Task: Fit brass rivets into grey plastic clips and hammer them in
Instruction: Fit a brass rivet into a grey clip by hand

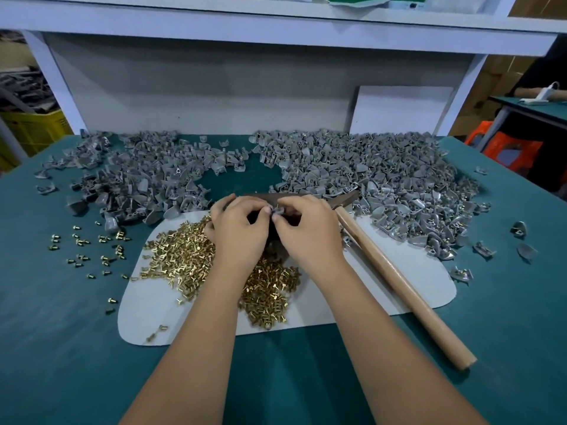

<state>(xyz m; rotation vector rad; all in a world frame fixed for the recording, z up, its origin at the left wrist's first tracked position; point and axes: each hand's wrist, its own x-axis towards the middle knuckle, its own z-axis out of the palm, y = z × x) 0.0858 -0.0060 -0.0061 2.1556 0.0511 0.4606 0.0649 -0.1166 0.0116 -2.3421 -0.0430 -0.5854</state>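
Observation:
My left hand (237, 230) and my right hand (306, 228) meet at the middle of the table, fingertips together, pinching one small grey plastic clip (275, 211) between them. A brass rivet seems to stand in the clip, but it is too small to be sure. A heap of brass rivets (190, 256) lies on the white mat (399, 259) under my left wrist. Piles of grey clips spread at the back left (147, 173) and back right (383, 179). The wooden-handled hammer (399, 280) lies on the mat to the right of my right hand, its head hidden behind my hands.
Loose rivets (92, 250) are scattered on the green table to the left of the mat. A few stray clips (518, 230) lie at the far right. A white shelf frame (214, 96) walls the back. A dark block (276, 237) sits under my hands.

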